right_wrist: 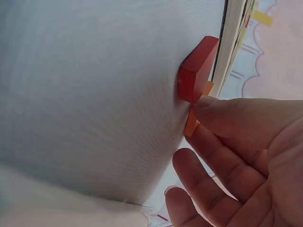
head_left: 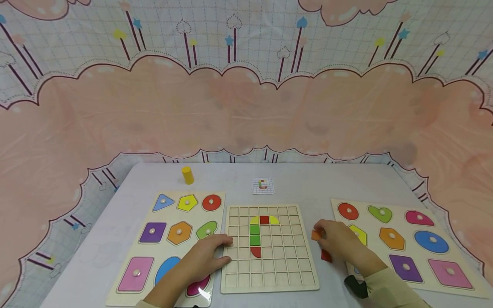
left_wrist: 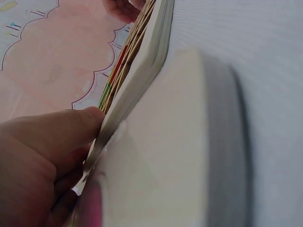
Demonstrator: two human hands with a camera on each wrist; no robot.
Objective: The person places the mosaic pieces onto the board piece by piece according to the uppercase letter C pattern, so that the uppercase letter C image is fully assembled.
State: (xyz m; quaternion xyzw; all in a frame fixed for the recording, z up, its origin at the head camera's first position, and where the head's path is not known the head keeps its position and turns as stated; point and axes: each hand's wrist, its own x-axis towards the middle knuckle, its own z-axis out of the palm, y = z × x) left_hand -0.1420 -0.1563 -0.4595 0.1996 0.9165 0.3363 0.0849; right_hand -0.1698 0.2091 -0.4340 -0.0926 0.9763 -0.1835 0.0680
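A wooden grid board (head_left: 286, 265) lies in the middle of the table. It carries a yellow, red and green column of pieces (head_left: 255, 234). My left hand (head_left: 209, 256) rests flat on the board's left edge, and in the left wrist view its thumb (left_wrist: 57, 132) presses against that edge (left_wrist: 142, 71). My right hand (head_left: 336, 240) is on the table just right of the board. Its fingertips (right_wrist: 222, 111) hold a small orange piece (head_left: 316, 234) (right_wrist: 191, 125). A red piece (head_left: 326, 256) (right_wrist: 195, 71) lies on the table beside it.
Two shape-peg puzzle boards flank the grid board, one on the left (head_left: 165, 214) and one on the right (head_left: 408, 209). Behind them are a yellow cylinder (head_left: 187, 174) and a small pattern card (head_left: 263, 185). A pink patterned cloth hangs behind the table.
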